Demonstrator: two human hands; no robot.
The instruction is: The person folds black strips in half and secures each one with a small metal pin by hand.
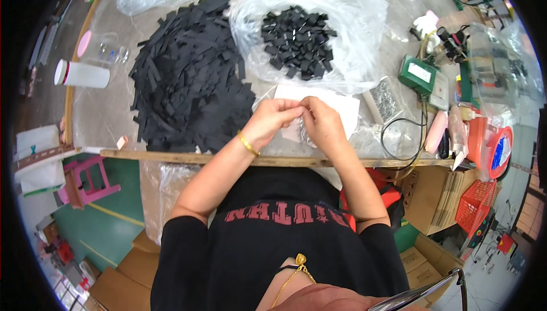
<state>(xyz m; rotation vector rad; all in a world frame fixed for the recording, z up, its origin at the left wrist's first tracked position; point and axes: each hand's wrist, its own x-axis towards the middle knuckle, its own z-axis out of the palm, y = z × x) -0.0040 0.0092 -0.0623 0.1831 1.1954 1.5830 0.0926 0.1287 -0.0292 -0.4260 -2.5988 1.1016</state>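
My left hand (272, 120) and my right hand (325, 124) meet with fingertips pinched together above a white sheet (346, 108) near the table's front edge. Whatever lies between the fingertips is too small to make out. Under my right hand, small shiny bits show in part on the sheet. A wide heap of flat black strips (188, 71) spreads to the left of my hands. Beyond them, a clear plastic bag (359, 43) lies spread out, with a pile of small folded black pieces (299, 40) on it. To the right sits a shallow tray of small metal parts (384, 100).
A green box (417, 74) with cables stands at the right, near a pink bottle (436, 131) and a red container (498, 151). A white cup (85, 75) and a clear jar (105, 49) are at the far left. A wooden strip (171, 156) edges the table.
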